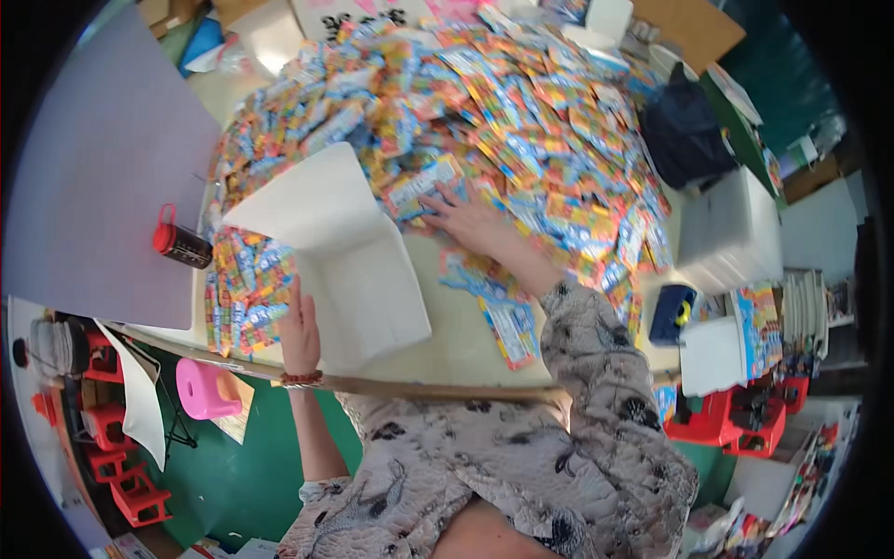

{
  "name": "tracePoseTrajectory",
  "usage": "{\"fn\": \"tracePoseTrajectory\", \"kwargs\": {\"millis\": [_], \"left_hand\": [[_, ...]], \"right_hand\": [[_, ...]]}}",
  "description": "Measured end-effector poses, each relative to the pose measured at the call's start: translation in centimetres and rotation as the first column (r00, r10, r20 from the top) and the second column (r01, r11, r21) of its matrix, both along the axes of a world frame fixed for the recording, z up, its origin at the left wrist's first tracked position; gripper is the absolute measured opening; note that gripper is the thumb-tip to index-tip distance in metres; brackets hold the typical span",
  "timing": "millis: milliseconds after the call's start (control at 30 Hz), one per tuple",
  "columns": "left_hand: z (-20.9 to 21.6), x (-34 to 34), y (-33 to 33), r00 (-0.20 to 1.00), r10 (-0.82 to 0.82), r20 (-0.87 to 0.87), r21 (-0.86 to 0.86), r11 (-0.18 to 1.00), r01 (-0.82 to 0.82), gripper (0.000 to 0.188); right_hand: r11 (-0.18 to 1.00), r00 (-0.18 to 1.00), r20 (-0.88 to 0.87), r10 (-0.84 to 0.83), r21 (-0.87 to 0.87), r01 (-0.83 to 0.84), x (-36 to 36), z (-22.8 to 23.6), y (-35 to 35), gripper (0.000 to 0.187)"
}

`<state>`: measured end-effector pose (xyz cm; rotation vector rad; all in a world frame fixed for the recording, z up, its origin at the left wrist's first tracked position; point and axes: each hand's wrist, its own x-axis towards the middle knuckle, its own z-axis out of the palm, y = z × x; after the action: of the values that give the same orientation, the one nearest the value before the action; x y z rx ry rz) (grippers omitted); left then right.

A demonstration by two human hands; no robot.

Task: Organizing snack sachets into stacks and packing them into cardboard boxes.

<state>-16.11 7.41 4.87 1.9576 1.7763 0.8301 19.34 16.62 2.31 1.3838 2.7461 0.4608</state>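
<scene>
The loose, empty left hand [300, 334] can brace the white box [363, 291]; right hand [472, 222] touches a packet [414, 189], grip unclear: best lift it level

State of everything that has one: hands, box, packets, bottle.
White box: open, flap up.
Left hand: open, at the box's left side; contact unclear.
Right hand: fingers spread on a packet.
That packet: flat on the heap, partly covered by the hand.
Other packets: heaped loose on the table.
Bottle: red cap on.
</scene>
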Motion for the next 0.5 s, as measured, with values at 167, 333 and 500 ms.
{"fn": "tracePoseTrajectory", "kwargs": {"millis": [167,333,500], "left_hand": [[-0.1,2.0,-0.1,0.976,0.008,0.219,0.298,0.952,-0.074,0.046],[6.0,8.4,-5.6,0.964,-0.096,0.246,0.459,0.888,-0.029,0.029],[2.8,18.7,-9.3,0.652,-0.609,0.452,0.037,0.743,0.668,0.051]], "right_hand": [[0.995,0.930,-0.366,-0.017,-0.102,-0.022,2.5,2.3,-4.8,0.052],[0.882,0.321,-0.829,-0.458,-0.378,0.281,9.9,2.3,-10.7,0.040],[0.789,0.457,-0.653,-0.604,-0.407,0.461,12.8,3.3,-14.0,0.055]]}}
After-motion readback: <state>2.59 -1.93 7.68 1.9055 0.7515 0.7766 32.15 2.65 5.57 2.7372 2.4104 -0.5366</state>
